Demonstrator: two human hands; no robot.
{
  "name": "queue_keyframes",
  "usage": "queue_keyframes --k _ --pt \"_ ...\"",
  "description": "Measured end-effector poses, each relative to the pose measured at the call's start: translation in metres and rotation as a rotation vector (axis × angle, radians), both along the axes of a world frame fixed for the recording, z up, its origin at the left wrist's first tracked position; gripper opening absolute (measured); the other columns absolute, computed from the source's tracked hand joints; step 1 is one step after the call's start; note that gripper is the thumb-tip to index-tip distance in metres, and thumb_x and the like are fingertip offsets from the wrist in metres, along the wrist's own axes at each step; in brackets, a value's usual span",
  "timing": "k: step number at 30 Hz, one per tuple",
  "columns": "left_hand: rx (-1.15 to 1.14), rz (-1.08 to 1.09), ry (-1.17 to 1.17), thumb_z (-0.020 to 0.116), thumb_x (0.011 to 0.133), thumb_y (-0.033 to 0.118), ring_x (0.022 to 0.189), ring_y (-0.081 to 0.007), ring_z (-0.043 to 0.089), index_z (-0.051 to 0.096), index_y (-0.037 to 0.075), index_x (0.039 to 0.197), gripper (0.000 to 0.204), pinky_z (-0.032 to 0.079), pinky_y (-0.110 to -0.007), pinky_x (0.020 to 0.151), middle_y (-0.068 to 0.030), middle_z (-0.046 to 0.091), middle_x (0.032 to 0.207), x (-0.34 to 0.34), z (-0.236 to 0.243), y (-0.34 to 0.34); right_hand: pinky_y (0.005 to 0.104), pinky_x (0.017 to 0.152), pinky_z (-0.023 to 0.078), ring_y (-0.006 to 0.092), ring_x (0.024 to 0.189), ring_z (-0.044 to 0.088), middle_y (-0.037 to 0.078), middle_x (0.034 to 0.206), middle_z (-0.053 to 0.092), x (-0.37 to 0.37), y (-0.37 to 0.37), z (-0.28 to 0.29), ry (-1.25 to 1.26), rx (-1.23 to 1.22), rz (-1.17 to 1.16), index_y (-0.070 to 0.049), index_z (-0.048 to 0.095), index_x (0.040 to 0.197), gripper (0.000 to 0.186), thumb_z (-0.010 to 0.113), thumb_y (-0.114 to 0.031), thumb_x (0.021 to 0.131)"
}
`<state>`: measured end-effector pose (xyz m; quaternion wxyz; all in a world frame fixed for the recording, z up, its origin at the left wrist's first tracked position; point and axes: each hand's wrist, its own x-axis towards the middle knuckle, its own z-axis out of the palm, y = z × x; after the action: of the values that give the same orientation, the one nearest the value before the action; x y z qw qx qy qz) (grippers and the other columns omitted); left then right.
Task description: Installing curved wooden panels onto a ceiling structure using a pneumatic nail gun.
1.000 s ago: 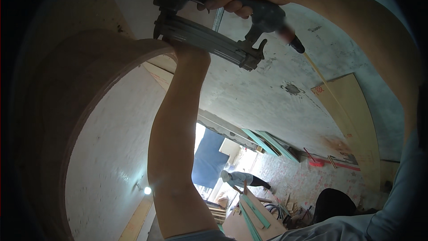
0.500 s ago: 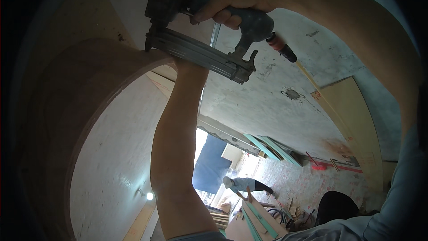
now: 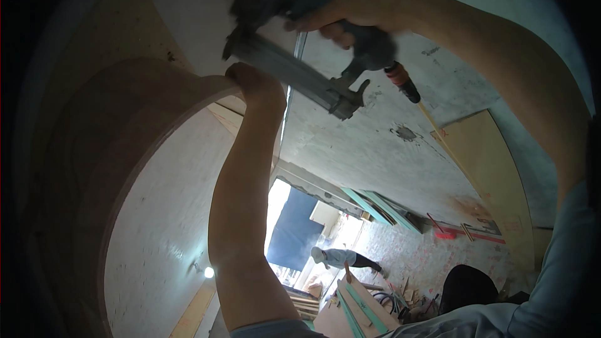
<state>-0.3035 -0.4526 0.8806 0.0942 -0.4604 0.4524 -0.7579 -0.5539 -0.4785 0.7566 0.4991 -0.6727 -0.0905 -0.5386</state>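
Note:
A dark pneumatic nail gun [image 3: 282,66] with a long slanted magazine is in my right hand [image 3: 341,19], fingers wrapped round its handle. Its nose hangs just above the edge of a curved plywood panel [image 3: 156,97], apart from it. An air hose [image 3: 447,150] runs down from the red-and-black coupling [image 3: 400,81] on the gun. At the panel's upper end my left hand [image 3: 250,80] grips the rim; its fingers are partly hidden by the wood. The panel arcs down along the left side.
Behind stands a rough grey plaster wall [image 3: 350,131]. A wooden sheet [image 3: 494,175] leans at the right. Green-edged boards [image 3: 382,209] rest by the wall. Below, a person in a white cap [image 3: 338,256] stands near stacked boards [image 3: 360,307]. A lamp [image 3: 208,271] shines at lower left.
The nail gun in my right hand has lifted off the panel edge and shifted right, slightly blurred. My left hand now shows more at the rim, past the magazine.

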Motion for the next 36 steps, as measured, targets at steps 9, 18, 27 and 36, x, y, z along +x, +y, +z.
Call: queue_keyframes --k 9,18,27,36 --pt "0.049 1.17 -0.141 0.059 0.092 0.027 0.113 -0.039 0.057 0.062 0.009 0.129 0.041 0.035 -0.056 0.095 -0.018 0.062 0.126 -0.049 -0.037 0.03 0.0258 0.05 0.039 0.0073 0.048 0.045 -0.006 0.057 0.045 0.015 -0.027 -0.116 -0.066 0.322 0.07 -0.006 0.061 0.109 0.031 0.07 -0.027 0.089" --pt "0.038 1.039 -0.154 0.059 0.091 0.025 0.118 -0.0404 0.055 0.061 0.011 0.132 0.043 0.034 -0.061 0.094 -0.0161 0.06 0.132 -0.005 -0.028 0.009 0.028 0.048 0.041 0.0115 0.051 0.047 0.0 0.06 0.047 0.036 0.018 -0.247 -0.175 0.655 0.13 -0.002 0.057 0.106 0.021 0.065 -0.007 0.088" --pt "-0.056 0.932 -0.103 0.067 0.078 0.001 0.125 -0.03 0.048 0.069 0.016 0.116 0.041 0.029 -0.053 0.105 -0.0101 0.061 0.124 0.046 -0.022 -0.036 0.0292 0.049 0.04 0.0108 0.053 0.044 0.0 0.069 0.046 0.001 0.091 -0.387 -0.243 0.797 -0.117 -0.007 0.05 0.099 0.018 0.066 -0.007 0.09" --pt "0.22 0.357 0.238 0.06 0.086 0.015 0.116 -0.0334 0.057 0.071 0.007 0.112 0.029 0.032 -0.052 0.102 -0.0126 0.065 0.121 0.028 -0.042 -0.021 0.0289 0.052 0.042 0.0105 0.06 0.046 0.001 0.076 0.048 -0.079 0.173 -0.481 -0.14 0.946 -0.611 -0.008 0.046 0.112 0.03 0.066 -0.009 0.09"
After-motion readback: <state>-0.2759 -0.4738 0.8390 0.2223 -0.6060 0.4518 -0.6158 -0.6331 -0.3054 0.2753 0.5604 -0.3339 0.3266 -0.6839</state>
